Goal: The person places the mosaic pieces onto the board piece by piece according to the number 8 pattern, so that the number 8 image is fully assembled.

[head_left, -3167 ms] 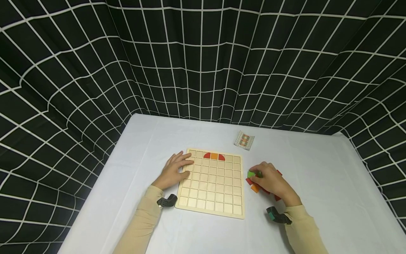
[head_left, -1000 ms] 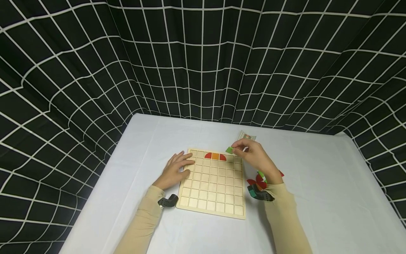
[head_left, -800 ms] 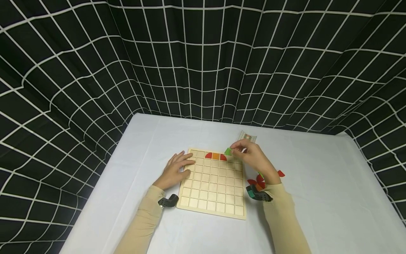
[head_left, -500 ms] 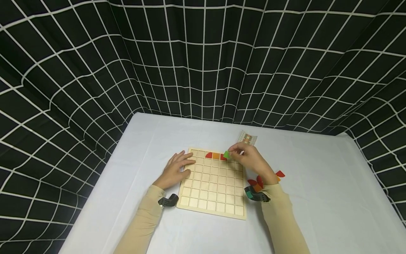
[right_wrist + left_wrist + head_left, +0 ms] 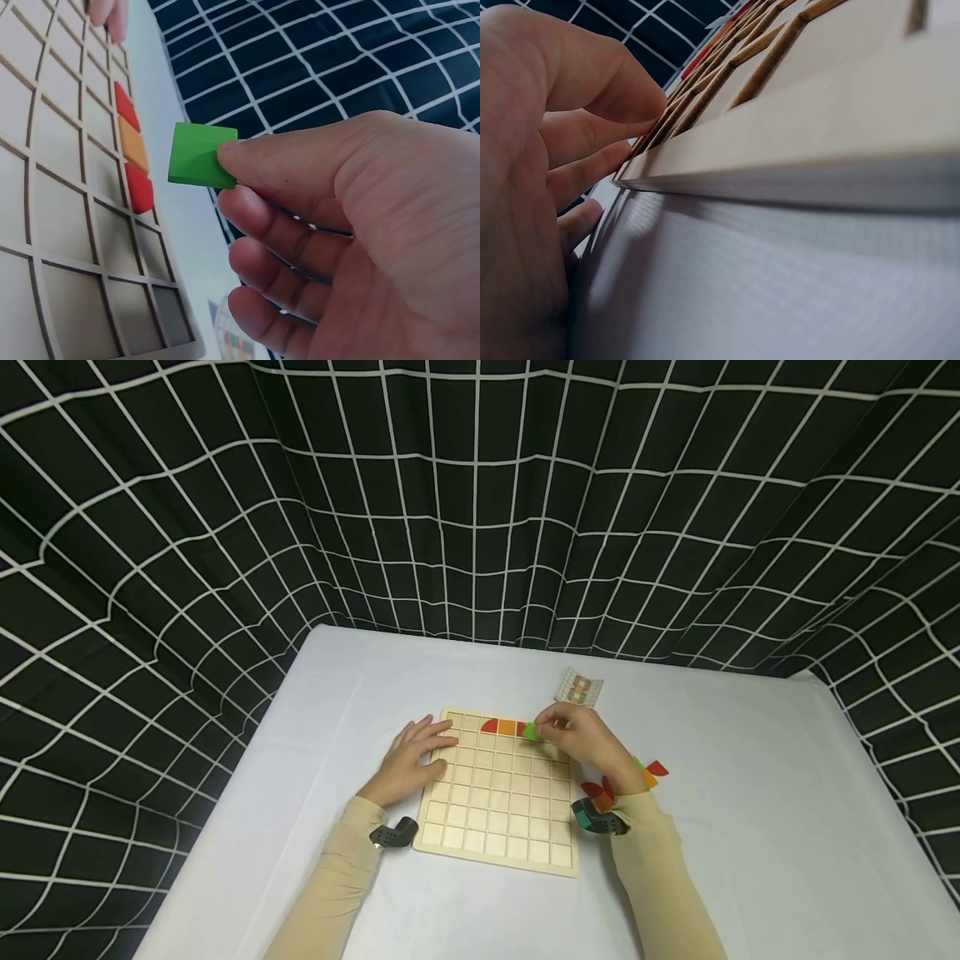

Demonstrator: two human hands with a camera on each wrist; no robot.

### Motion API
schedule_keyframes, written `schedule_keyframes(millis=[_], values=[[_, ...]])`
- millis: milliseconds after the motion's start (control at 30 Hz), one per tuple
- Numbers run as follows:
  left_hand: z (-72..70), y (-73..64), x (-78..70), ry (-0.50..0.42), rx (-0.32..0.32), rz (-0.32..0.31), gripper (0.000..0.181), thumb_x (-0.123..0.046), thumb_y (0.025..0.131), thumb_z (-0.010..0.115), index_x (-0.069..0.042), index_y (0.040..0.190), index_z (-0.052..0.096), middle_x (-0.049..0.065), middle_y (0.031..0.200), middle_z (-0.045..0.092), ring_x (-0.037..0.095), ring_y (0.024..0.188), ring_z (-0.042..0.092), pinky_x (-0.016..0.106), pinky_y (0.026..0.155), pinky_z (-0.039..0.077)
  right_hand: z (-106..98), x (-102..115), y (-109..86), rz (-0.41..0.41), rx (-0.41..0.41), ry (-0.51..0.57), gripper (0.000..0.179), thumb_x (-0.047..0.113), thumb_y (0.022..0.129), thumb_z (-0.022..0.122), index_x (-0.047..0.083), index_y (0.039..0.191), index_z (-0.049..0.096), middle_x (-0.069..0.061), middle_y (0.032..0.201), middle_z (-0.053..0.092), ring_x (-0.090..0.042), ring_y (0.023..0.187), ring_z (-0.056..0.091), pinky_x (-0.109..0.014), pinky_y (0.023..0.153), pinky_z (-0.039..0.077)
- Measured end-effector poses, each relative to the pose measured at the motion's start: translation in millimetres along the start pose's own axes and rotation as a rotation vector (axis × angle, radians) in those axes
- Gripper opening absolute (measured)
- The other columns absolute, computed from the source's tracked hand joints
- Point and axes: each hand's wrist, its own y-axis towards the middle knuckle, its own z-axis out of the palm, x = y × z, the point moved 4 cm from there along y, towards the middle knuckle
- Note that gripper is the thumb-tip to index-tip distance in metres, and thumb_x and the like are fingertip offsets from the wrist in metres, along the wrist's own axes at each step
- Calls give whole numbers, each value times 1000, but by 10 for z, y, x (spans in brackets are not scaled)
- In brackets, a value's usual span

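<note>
A wooden grid board [image 5: 491, 793] lies on the white table. In its far row sit a red quarter-circle tile [image 5: 490, 726], an orange square tile [image 5: 507, 727] and a second red tile [image 5: 138, 187]. My right hand [image 5: 588, 739] pinches a green square tile [image 5: 196, 154] between thumb and index finger. In the head view the green tile overlaps the second red one; the right wrist view shows it held up above the board, tilted. My left hand [image 5: 405, 760] rests with spread fingers on the board's left edge, thumb and fingertips on the rim [image 5: 705, 154].
Right of the board, partly behind my right wrist, lie loose tiles, among them a red one [image 5: 657, 767] and an orange one [image 5: 649, 780]. A small creased pattern card [image 5: 579, 687] lies beyond the board's far right corner. A black gridded curtain [image 5: 480, 527] surrounds the table.
My right hand has picked the green tile from the loose pieces and carried it to the board's far row, then slightly left and lower over the last second. My left hand stays put.
</note>
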Motion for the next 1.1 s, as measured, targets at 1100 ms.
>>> schedule_keyframes(millis=[1100], values=[[-16, -14, 0, -2, -2, 5, 43, -23, 95, 62, -16, 137, 63, -1, 163, 40, 26, 159, 15, 49, 132, -1, 289, -38, 64, -18, 49, -182, 11, 19, 96, 69, 10, 99, 75, -3, 95, 70, -17, 83, 58, -34, 79, 54]])
